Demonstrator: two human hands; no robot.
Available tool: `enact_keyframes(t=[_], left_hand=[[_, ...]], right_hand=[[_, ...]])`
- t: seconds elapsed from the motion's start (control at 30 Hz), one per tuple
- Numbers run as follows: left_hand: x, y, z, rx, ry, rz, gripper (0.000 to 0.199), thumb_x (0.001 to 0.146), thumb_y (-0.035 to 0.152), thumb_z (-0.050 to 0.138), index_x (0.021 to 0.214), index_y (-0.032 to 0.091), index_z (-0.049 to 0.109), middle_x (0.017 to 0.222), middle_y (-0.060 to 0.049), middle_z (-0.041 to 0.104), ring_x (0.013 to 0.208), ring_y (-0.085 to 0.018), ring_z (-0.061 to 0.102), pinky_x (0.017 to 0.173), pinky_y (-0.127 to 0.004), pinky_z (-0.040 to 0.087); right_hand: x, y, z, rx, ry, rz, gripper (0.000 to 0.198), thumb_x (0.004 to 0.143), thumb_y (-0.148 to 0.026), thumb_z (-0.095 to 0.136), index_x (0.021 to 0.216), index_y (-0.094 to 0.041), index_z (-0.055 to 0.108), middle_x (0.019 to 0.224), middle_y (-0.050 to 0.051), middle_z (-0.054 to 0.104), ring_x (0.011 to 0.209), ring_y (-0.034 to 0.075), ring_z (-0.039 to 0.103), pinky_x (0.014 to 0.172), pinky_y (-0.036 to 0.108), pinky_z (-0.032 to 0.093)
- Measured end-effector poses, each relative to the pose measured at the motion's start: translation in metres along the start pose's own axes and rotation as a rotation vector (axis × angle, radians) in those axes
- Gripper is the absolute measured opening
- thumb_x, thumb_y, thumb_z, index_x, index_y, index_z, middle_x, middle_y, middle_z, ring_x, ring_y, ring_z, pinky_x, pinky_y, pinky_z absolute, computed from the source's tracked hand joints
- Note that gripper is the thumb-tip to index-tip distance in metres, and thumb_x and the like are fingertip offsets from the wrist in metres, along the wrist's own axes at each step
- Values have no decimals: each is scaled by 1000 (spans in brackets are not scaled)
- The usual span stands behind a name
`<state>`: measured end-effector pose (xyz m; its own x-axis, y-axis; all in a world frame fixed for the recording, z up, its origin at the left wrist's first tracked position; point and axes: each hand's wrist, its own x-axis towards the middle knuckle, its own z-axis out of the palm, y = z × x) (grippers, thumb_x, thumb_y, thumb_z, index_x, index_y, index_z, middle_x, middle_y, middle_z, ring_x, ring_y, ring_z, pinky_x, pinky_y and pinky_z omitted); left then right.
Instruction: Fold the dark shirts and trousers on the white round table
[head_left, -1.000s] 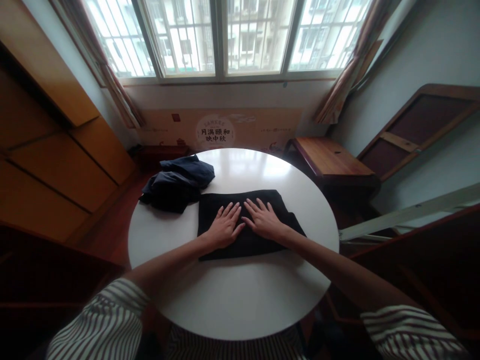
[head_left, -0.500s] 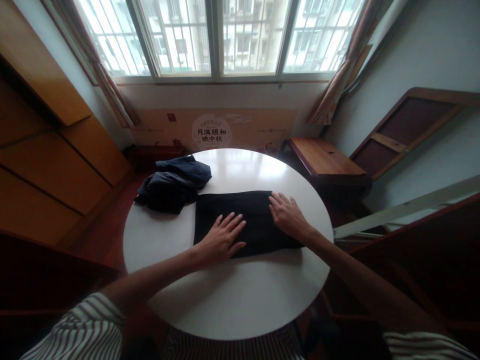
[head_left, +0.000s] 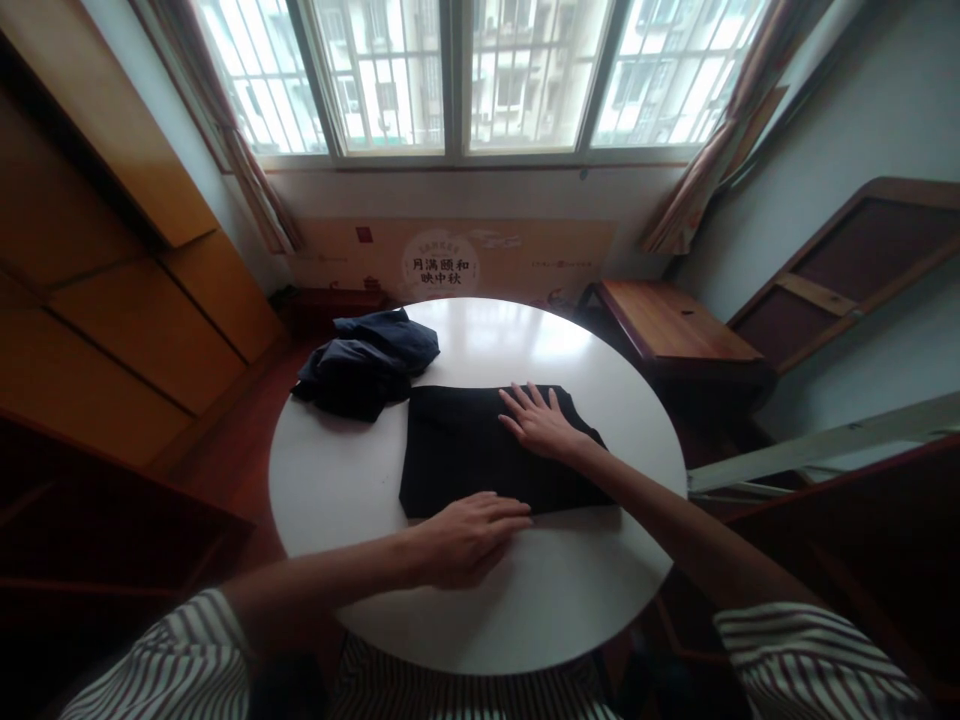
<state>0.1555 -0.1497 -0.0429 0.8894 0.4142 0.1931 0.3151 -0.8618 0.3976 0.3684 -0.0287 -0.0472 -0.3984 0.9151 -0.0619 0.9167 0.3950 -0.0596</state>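
A black folded piece of clothing lies flat on a round white table; its exact kind cannot be made out. My right hand rests on its upper right part, palm down with the fingers spread. Along the near edge of the cloth lies my left hand, fingers stretched to the right and close together, their tips touching that edge. Neither hand grips anything that I can see. Left of the cloth sits a crumpled dark blue and black garment, apart from both hands.
Beyond the table, a low wooden stand is at the right and a printed banner runs below the barred windows. Yellow-brown cabinets line the left side. A pale rail slants close to the table's right edge.
My right hand has slid left from the cloth's right edge onto its upper surface. My left hand has moved from the middle of the cloth down to the near edge. The view has shifted slightly.
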Motion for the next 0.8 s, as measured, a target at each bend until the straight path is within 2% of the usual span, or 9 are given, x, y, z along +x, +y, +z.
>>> enact_keyframes(t=[0.07,0.17,0.23,0.37,0.5,0.6,0.67,0.73,0.8], left_hand=[[-2,-14,-9,61,100,-122,46,99,21,34,144,17,44,147,-12,50,138,-21,43,117,-42,32],[-11,-42,-13,203,109,-330,55,101,38,38,152,17,34,159,-14,32,148,-29,25,118,-54,23],[-23,-55,-9,253,45,-400,64,100,49,39,155,19,27,162,-13,21,150,-31,17,118,-56,21],[-46,-61,2,315,8,-409,69,99,55,37,157,20,23,164,-11,16,151,-32,13,119,-53,21],[-53,-55,5,352,17,-409,71,99,57,37,157,17,23,163,-12,17,150,-32,14,119,-52,22],[-53,-48,2,347,-6,-425,73,99,58,36,155,14,26,162,-16,20,149,-34,17,117,-55,26],[-52,-45,-3,335,-15,-433,68,100,55,36,153,12,33,159,-17,27,148,-35,23,115,-55,30],[-46,-44,-12,317,8,-434,56,103,46,33,145,13,46,154,-17,39,143,-33,35,113,-53,35],[-32,-50,-22,295,66,-416,47,104,36,30,136,13,55,146,-15,51,135,-28,47,112,-47,38]], right_hand=[[-16,-12,1,2,24,-55,61,103,-49,25,158,-23,21,164,7,15,149,40,12,113,69,16],[-42,-14,7,10,38,-28,60,102,-51,25,157,-26,24,163,3,19,148,40,17,113,66,20],[-58,0,13,-16,73,64,61,101,-53,28,156,-25,29,162,4,22,147,38,22,115,62,22],[-84,40,28,-17,156,251,58,101,-47,29,153,-21,36,160,8,30,145,33,30,113,57,30],[-95,57,40,45,211,260,55,102,-38,26,151,-16,38,156,11,36,144,27,33,114,52,32],[-98,53,37,57,242,296,55,102,-37,27,149,-13,41,155,15,38,143,29,36,112,54,34],[-101,44,29,26,301,308,55,102,-38,28,147,-9,44,155,18,37,143,32,35,112,57,32],[-104,29,19,-8,375,237,55,103,-38,29,144,-7,47,154,18,38,143,33,33,114,59,28],[-106,7,10,1,392,65,53,103,-39,31,143,-8,48,154,16,40,144,29,33,116,54,27]])
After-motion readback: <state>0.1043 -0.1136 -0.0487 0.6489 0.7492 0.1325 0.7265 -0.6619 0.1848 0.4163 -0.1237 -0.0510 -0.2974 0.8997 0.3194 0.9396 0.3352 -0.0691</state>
